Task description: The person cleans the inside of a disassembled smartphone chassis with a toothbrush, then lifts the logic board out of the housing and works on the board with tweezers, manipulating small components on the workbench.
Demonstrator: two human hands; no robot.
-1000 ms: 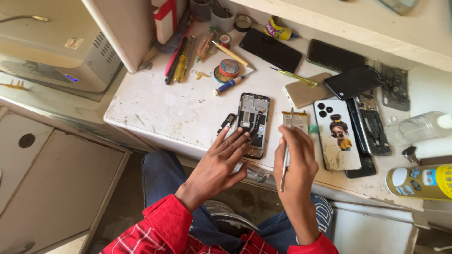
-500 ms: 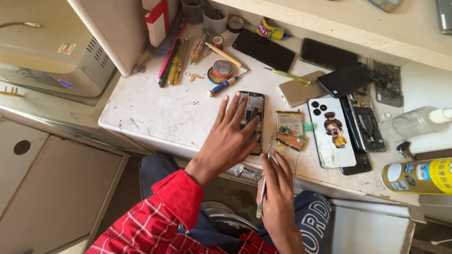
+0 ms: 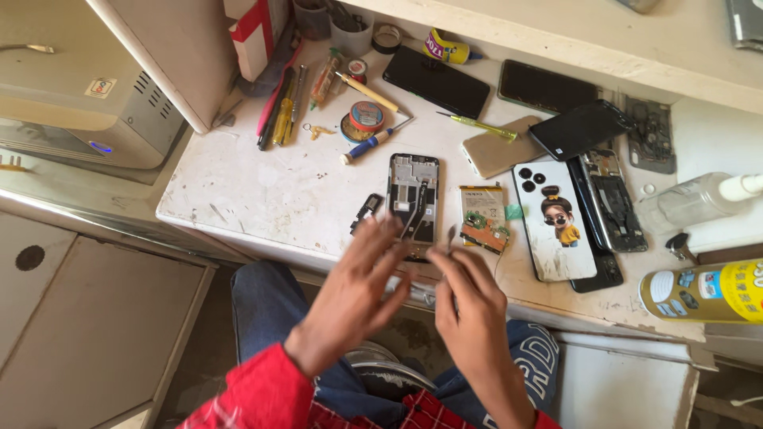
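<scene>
An opened phone frame (image 3: pixel 413 195) lies face up near the front of the white worktable (image 3: pixel 262 191). My left hand (image 3: pixel 358 298) hovers just in front of it at the table edge, fingers spread and blurred, holding nothing. My right hand (image 3: pixel 469 310) is beside it, fingers together around a thin metal tool (image 3: pixel 451 235) whose tip shows just above them. A small circuit board on a pale battery (image 3: pixel 482 218) lies right of the frame. A small black part (image 3: pixel 367 213) lies to its left.
A white phone back with a cartoon figure (image 3: pixel 552 218) and several dark phones (image 3: pixel 435 79) lie at the right and back. Screwdrivers (image 3: pixel 373 143), a solder reel (image 3: pixel 364 121), a yellow spray can (image 3: pixel 707 290), a clear bottle (image 3: pixel 687 202) and a grey machine (image 3: pixel 79 95) surround the work area.
My left hand has drawn back off the phone frame to the table's front edge. My right hand left the circuit board, dropped below the edge, then rose beside the left hand.
</scene>
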